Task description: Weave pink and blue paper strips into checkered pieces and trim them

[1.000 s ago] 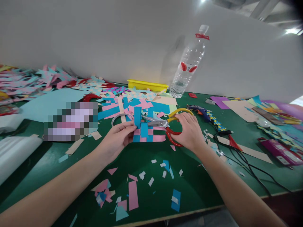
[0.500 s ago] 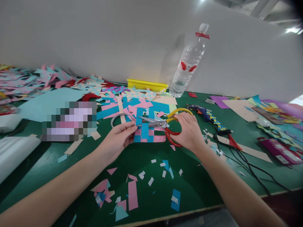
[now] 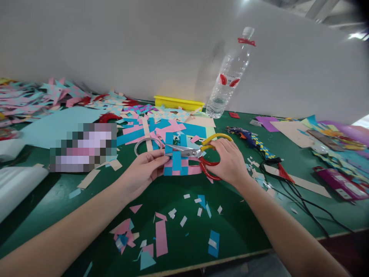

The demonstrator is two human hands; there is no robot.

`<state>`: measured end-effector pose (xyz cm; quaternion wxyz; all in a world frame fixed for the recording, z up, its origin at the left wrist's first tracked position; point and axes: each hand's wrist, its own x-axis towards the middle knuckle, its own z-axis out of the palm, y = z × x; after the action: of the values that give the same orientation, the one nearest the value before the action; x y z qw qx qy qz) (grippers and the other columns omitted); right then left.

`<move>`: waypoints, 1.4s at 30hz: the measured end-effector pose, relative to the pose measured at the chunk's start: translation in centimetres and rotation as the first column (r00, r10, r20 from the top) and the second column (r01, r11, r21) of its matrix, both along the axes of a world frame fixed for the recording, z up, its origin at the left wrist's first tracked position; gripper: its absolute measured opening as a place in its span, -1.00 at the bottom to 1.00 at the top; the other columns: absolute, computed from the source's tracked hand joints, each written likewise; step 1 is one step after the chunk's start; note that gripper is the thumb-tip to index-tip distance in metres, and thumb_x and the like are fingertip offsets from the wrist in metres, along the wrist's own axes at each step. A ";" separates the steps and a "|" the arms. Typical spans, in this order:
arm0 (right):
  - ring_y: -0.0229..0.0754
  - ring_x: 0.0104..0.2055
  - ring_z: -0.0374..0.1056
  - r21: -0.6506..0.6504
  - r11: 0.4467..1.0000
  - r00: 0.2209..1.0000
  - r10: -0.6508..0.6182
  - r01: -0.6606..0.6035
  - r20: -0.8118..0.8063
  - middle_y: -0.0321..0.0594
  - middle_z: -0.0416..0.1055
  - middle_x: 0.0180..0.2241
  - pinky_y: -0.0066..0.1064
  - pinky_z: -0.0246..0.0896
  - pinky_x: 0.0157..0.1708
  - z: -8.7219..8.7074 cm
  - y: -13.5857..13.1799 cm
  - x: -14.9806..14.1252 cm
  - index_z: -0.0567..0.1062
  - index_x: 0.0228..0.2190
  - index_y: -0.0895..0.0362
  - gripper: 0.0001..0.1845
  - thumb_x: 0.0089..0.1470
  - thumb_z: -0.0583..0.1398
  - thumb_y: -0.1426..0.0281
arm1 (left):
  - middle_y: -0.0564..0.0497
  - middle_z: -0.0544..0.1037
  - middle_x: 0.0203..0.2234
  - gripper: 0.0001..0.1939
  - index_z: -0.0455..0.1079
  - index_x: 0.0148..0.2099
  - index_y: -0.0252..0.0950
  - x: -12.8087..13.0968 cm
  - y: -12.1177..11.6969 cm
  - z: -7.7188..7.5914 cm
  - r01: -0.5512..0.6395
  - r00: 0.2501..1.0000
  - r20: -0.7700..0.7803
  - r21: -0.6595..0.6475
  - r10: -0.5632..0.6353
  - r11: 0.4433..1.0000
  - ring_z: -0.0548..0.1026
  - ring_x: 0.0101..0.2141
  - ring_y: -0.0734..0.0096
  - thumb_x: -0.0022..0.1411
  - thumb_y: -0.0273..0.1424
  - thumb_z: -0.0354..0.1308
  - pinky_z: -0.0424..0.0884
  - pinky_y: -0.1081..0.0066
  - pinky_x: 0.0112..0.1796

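My left hand [image 3: 147, 167] pinches the left edge of a small woven piece of blue and pink paper strips [image 3: 176, 168], held above the green table. In my right hand [image 3: 229, 157] is a pair of scissors [image 3: 191, 152] with one yellow and one red handle loop. The blades lie across the upper part of the woven paper, pointing left, their tips close to my left fingertips. They look slightly parted. Behind my left hand a grey ring, like a roll of tape [image 3: 138, 146], is partly covered by the hand.
Paper scraps [image 3: 161, 236] litter the green table [image 3: 230, 227] in front. A plastic bottle [image 3: 227, 80] and a yellow tray [image 3: 178, 103] stand by the wall. Rightward lie a glue gun [image 3: 248, 136], black cables [image 3: 300, 200] and a purple box [image 3: 340, 184]. A pixelated object [image 3: 86, 148] lies left.
The scissors have shifted slightly left and down across the woven paper, and their blades look a little differently angled. Both hands keep their grips.
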<state>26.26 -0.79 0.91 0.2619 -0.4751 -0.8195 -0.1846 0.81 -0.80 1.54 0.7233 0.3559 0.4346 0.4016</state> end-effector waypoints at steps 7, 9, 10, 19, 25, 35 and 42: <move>0.02 -0.10 0.39 0.024 1.000 1.000 -0.007 0.007 0.004 0.02 0.46 -0.16 -0.17 0.35 -0.16 -0.3 0.0 0.1 0.42 -0.16 0.23 -0.54 0.01 0.18 0.14 | 0.06 0.52 -0.53 -0.81 0.50 -0.36 -0.29 0.1 -0.1 0.1 -0.050 0.997 0.057 -0.034 0.052 0.998 0.50 -0.49 0.56 0.21 -0.62 0.12 0.47 0.63 -0.48; 0.02 -0.10 0.40 0.021 1.000 1.000 -0.006 0.006 0.008 0.01 0.47 -0.16 -0.18 0.36 -0.18 -0.3 0.0 0.1 0.42 -0.15 0.22 -0.54 0.02 0.17 0.13 | 0.06 0.51 -0.53 -0.82 0.50 -0.37 -0.30 0.1 -0.1 0.0 -0.050 0.997 0.058 -0.026 0.051 0.998 0.50 -0.49 0.56 0.21 -0.61 0.12 0.47 0.63 -0.49; 0.02 -0.11 0.40 0.021 1.000 1.000 -0.006 0.006 0.011 0.01 0.47 -0.16 -0.19 0.37 -0.19 -0.3 0.0 0.2 0.43 -0.16 0.22 -0.54 0.02 0.17 0.13 | 0.06 0.51 -0.53 -0.82 0.49 -0.38 -0.30 0.1 0.0 -0.1 -0.048 0.997 0.056 -0.023 0.049 0.999 0.50 -0.50 0.56 0.21 -0.61 0.12 0.47 0.63 -0.49; -0.03 -0.17 0.44 0.054 0.999 1.000 0.004 -0.006 0.025 -0.02 0.50 -0.20 -0.27 0.37 -0.25 -0.3 0.0 0.3 0.46 -0.21 0.22 -0.57 0.05 0.15 0.12 | 0.05 0.50 -0.51 -0.86 0.46 -0.38 -0.30 0.0 0.2 -0.4 -0.033 0.999 0.022 -0.027 0.033 0.999 0.51 -0.45 0.50 0.20 -0.58 0.14 0.53 0.54 -0.41; -0.05 -0.21 0.45 0.016 1.000 1.000 -0.003 0.002 0.020 -0.04 0.52 -0.24 -0.29 0.36 -0.31 -0.3 0.0 0.5 0.48 -0.24 0.20 -0.62 0.06 0.16 0.14 | 0.02 0.53 -0.46 -0.88 0.48 -0.35 -0.30 0.1 0.1 -0.3 -0.010 0.999 -0.034 -0.002 0.010 1.000 0.53 -0.40 0.47 0.20 -0.57 0.15 0.53 0.53 -0.38; -0.04 -0.16 0.40 -0.114 0.992 0.989 -0.067 0.053 -0.129 -0.11 0.46 -0.21 -0.28 0.34 -0.28 -0.1 0.0 0.4 0.40 -0.19 0.15 -0.66 -0.04 0.22 0.28 | 0.06 0.53 -0.48 -0.85 0.46 -0.32 -0.26 0.0 0.3 -0.6 -0.157 0.987 -0.031 -0.074 0.156 0.985 0.54 -0.43 0.48 0.14 -0.62 0.19 0.54 0.51 -0.41; 0.03 -0.09 0.32 -0.241 0.969 0.953 -0.126 0.059 -0.275 -0.04 0.34 -0.10 -0.16 0.27 -0.16 0.3 0.0 0.1 0.28 -0.14 0.10 -0.57 -0.05 0.23 0.23 | 0.03 0.54 -0.48 -0.86 0.45 -0.34 -0.31 0.2 0.4 -0.4 -0.240 0.971 -0.024 -0.073 0.239 0.968 0.55 -0.44 0.46 0.15 -0.64 0.16 0.54 0.50 -0.40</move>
<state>26.32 -0.81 1.19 0.3130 -0.5620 -0.7650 -0.0295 1.03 -0.35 1.15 0.6790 0.2762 0.4948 0.4667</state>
